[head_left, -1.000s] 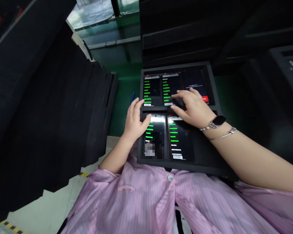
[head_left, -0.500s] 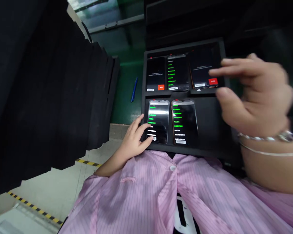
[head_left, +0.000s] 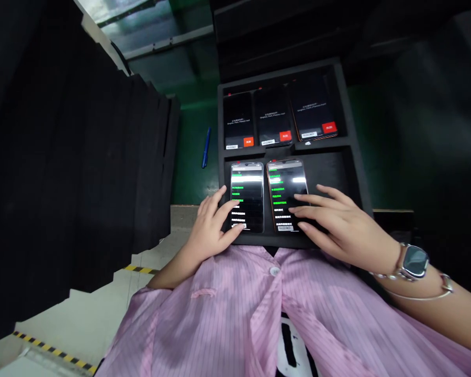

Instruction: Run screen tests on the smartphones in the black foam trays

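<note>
A black foam tray in front of me holds several smartphones, face up. My left hand lies with fingers apart over the lower left edge of the front-left smartphone, whose screen lists green and white lines. Over the right side of the front-middle smartphone is my right hand, fingers spread, fingertips at its similar list. In the back row, the left smartphone, the middle smartphone and the right smartphone show dark screens, each with a red button. Neither hand grasps anything.
A blue pen lies on the green table left of the tray. A tall stack of black foam trays stands at the left. Beyond it, the floor has yellow-black striped tape.
My right hand has come down from the tray's back right to the front-middle smartphone. The back-middle screen has switched from a list to a dark page with a red button.
</note>
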Demonstrator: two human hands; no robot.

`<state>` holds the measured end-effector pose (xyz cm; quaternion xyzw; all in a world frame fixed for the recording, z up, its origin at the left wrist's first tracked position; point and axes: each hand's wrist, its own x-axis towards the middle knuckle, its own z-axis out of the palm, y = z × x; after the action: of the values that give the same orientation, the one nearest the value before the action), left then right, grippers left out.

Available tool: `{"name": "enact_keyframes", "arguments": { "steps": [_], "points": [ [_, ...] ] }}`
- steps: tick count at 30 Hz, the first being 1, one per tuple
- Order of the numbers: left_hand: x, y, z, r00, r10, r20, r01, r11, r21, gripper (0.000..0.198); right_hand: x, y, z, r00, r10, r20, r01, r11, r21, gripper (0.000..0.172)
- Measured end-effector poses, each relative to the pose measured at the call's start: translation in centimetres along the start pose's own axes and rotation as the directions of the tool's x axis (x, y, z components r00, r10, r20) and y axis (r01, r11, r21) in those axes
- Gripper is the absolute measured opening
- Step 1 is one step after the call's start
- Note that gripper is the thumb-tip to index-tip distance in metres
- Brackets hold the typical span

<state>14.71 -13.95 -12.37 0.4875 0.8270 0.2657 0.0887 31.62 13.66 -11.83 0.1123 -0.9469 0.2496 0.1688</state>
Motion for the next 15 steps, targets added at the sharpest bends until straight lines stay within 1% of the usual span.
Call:
{"name": "enact_keyframes", "arguments": {
  "steps": [3, 6, 8, 10, 11, 13, 15],
  "points": [
    [0.8, -0.5, -0.2, 1.000, -0.007, -0.003, 0.007, 0.996, -0.094, 0.058, 0.4, 0.5, -0.3, 0.999, 0.034, 0.018, -0.034, 0.999, 0.021, 0.019],
    [3.3, -1.5, -0.4, 0.997, -0.017, -0.072, 0.006, 0.988, -0.152, 0.058, 1.9, 1.2, -2.2, 0.996, 0.082, -0.047, -0.081, 0.996, 0.024, 0.027],
    [5.8, -2.2, -0.6, 0.992, -0.055, -0.110, 0.045, 0.995, -0.093, 0.058, 3.4, 1.7, -3.4, 0.984, 0.140, -0.112, -0.139, 0.990, 0.014, 0.031],
    [8.4, -2.7, -0.7, 0.990, -0.109, -0.089, 0.110, 0.994, 0.006, 0.057, 5.0, 2.5, -3.9, 0.965, 0.217, -0.149, -0.217, 0.976, 0.017, 0.031],
    [9.5, -2.8, -0.7, 0.989, -0.136, -0.059, 0.139, 0.989, 0.047, 0.056, 5.6, 2.9, -3.7, 0.954, 0.261, -0.148, -0.260, 0.965, 0.026, 0.030],
    [11.3, -3.0, -0.8, 0.985, -0.172, 0.002, 0.170, 0.980, 0.106, 0.053, 6.5, 4.0, -2.8, 0.928, 0.352, -0.123, -0.349, 0.936, 0.045, 0.031],
    [12.3, -3.1, -1.1, 0.987, -0.159, 0.039, 0.153, 0.980, 0.131, 0.053, 6.9, 5.2, -1.3, 0.904, 0.418, -0.089, -0.415, 0.908, 0.057, 0.033]
  ]
}}
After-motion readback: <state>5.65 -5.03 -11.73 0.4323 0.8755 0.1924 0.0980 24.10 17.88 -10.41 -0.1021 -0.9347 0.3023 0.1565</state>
